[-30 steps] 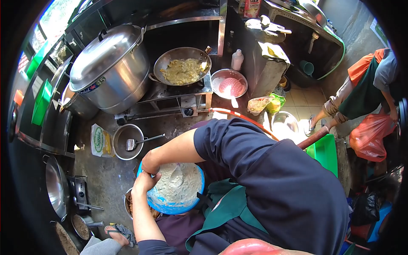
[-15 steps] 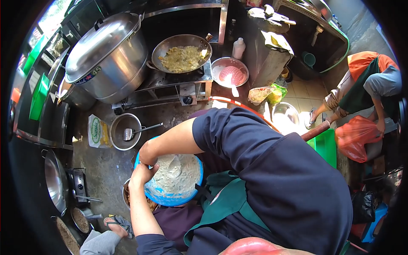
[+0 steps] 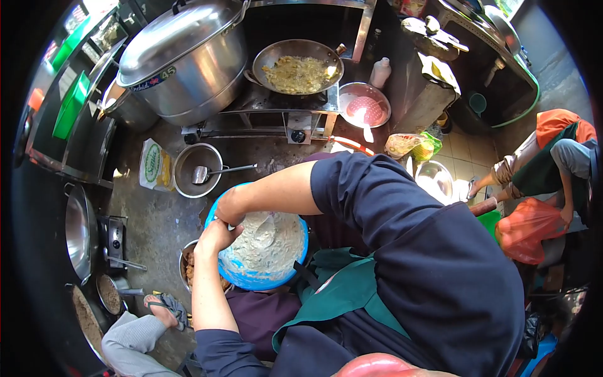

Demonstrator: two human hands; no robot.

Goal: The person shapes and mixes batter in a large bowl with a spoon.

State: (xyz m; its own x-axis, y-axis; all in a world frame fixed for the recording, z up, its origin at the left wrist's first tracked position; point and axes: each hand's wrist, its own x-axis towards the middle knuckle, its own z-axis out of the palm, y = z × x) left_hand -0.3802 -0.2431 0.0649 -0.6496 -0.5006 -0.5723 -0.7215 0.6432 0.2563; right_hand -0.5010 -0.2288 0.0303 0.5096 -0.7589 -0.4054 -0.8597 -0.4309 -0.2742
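Note:
A blue basin (image 3: 303,251) of pale, thick batter (image 3: 267,242) with small flecks stands in front of my body. At its left rim my two hands meet. My right hand (image 3: 231,206) is bent down at the wrist with its fingers curled, their tips hidden. Against it from below presses my left hand (image 3: 215,236), its fingers curled and its thumb pointing over the batter. Whatever is between the hands cannot be made out. Partly under the basin's left side sits a pot (image 3: 183,267) with brown fried pieces (image 3: 190,267).
Ahead, a wok (image 3: 257,60) of bubbling oil and frying food sits on a stove (image 3: 270,103), beside a large steamer pot (image 3: 188,75). A pan (image 3: 217,154) with a spatula (image 3: 201,174) and an oil pouch (image 3: 154,166) lie on the floor. Another person (image 3: 559,151) holds a red bag (image 3: 531,229) at right.
The view has shifted, so the stove and pans appear further right and the floor items higher. My hands stay together at the basin's left rim, with the left thumb showing more.

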